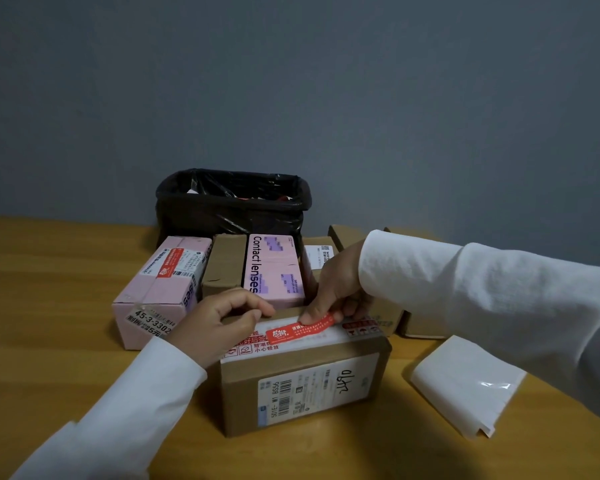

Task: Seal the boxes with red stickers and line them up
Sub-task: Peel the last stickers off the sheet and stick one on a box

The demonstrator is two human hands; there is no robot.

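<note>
A brown cardboard box (pixel 302 382) sits nearest on the wooden table (pixel 49 306), its front face carrying a white shipping label with a barcode and some handwriting. Across its top seam lies a red sticker (pixel 302 329), one end already flat on the printed tape, the other end pinched between the thumb and fingers of the right hand (pixel 336 289). The left hand (pixel 229 320) rests on the box's top left corner, fingers curled over the far edge; whether it truly grips the edge or merely steadies it is hard to say from here.

Behind stands a row of boxes: a pink box (pixel 160 289) at the left with a red sticker of its own on top, a plain brown box (pixel 224 265) beside it, then a pink box marked "Contact lenses" (pixel 274 268) whose label text is blurred. More cardboard boxes (pixel 340 237) lie behind the right wrist and sleeve, mostly hidden, so their number is unclear.

A bin lined with a black bag (pixel 232 202) stands against the wall; something red shows inside, too dark to identify. A sheet of white backing paper (pixel 465 382) lies at the right on the table, partly under the right sleeve.
</note>
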